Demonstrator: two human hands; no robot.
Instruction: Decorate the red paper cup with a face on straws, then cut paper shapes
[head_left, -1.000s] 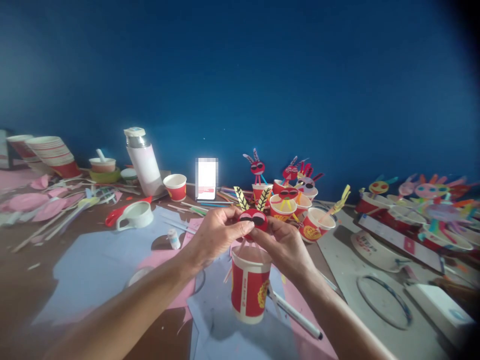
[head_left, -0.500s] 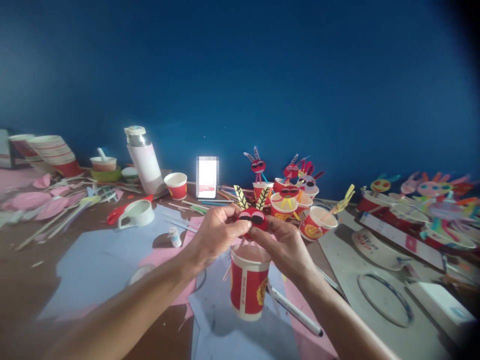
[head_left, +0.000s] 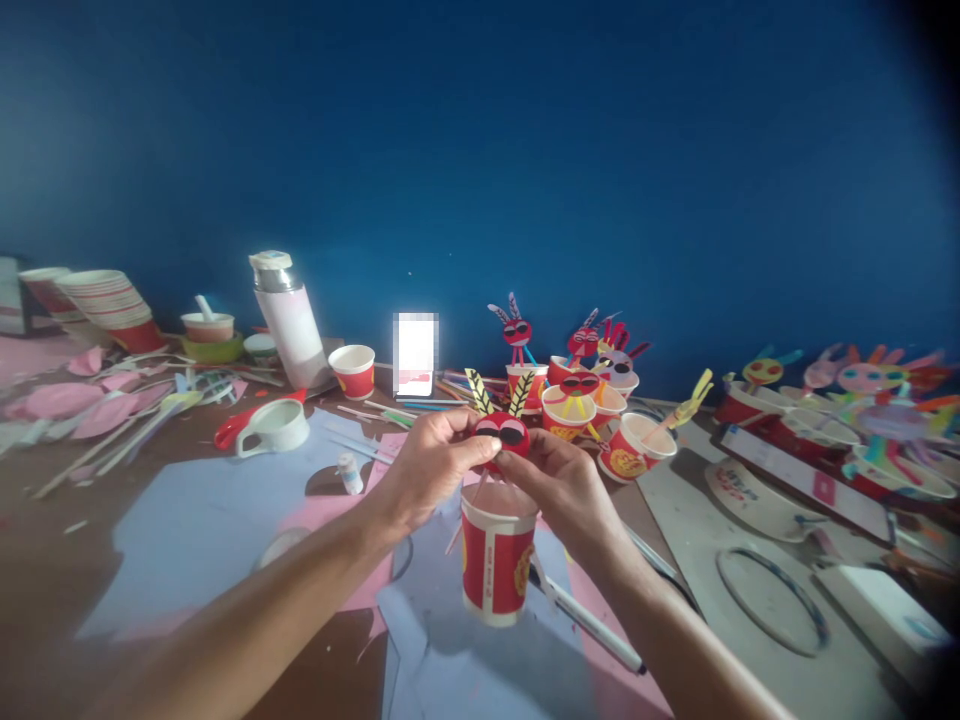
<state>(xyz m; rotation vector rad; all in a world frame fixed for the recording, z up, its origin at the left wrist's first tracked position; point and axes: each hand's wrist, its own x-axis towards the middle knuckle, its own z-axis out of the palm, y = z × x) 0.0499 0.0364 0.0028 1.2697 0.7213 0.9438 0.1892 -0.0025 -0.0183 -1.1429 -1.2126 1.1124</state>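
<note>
Between my two hands is a red paper bug head [head_left: 513,428] with big black-and-white eyes and two yellow, dark-striped feelers. My left hand [head_left: 439,462] pinches its left side, thumb on the front near the eye. On the other side my right hand [head_left: 564,485] pinches it between thumb and fingers. Thin pale strips run down from the head to a red-and-white paper cup [head_left: 498,565] just below my fingers; their lower ends are partly hidden. A black-capped white marker [head_left: 589,625] lies behind and right of the cup.
Finished bug cups [head_left: 570,410] stand at the back right, with more colourful ones [head_left: 862,400] farther right. A white thermos [head_left: 289,325], a small paper cup [head_left: 352,372], a white mug-like lid [head_left: 277,425] and a glue bottle [head_left: 349,474] are on the left. Blue paper [head_left: 195,525] covers the tabletop.
The bug head and the cup under it have shifted very slightly, the cup's base a little higher. Both hands keep their pinch on the head.
</note>
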